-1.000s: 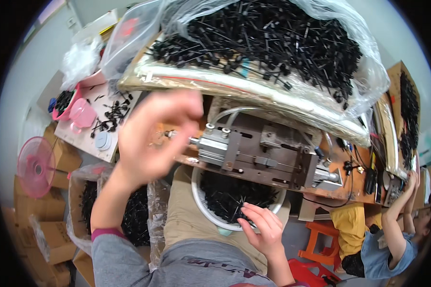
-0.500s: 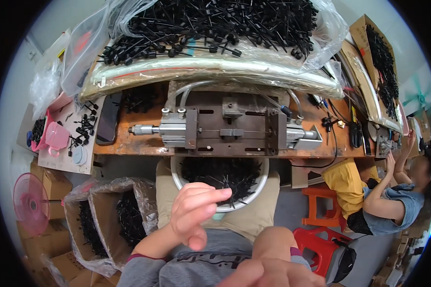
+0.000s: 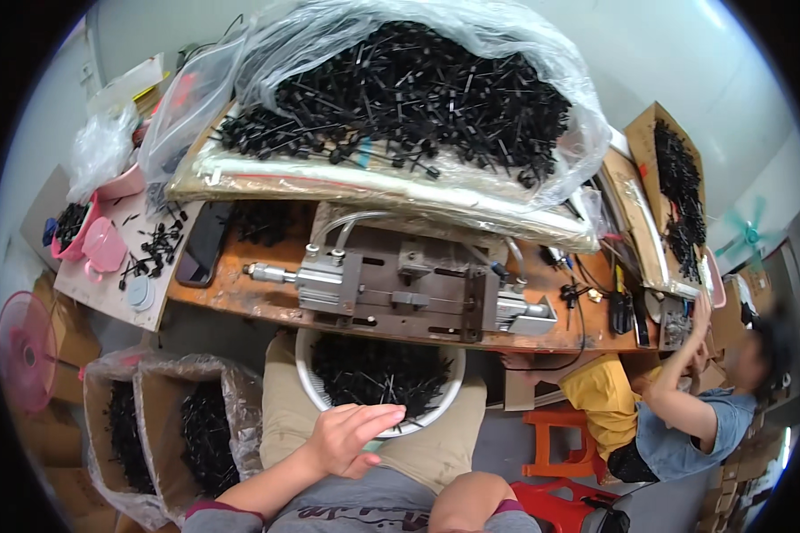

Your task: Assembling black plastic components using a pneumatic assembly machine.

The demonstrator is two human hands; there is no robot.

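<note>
Workshop counter (image 3: pixel 227 298), wooden and cluttered: a metal machine (image 3: pixel 409 302) sits at the middle of its front edge, with a phone (image 3: pixel 203 247) to the left and, along the back, a plastic-wrapped tray (image 3: pixel 373 184) heaped high. Below the front edge, on the wearer's lap, is a white basket (image 3: pixel 304 377) of thin black parts (image 3: pixel 378 369). At its near rim is the left hand (image 3: pixel 351 440), fingers side by side, thumb apart. The right hand is out of view, its fingers' state unknown. Another person (image 3: pixel 684 417) sits near the counter's right end.
</note>
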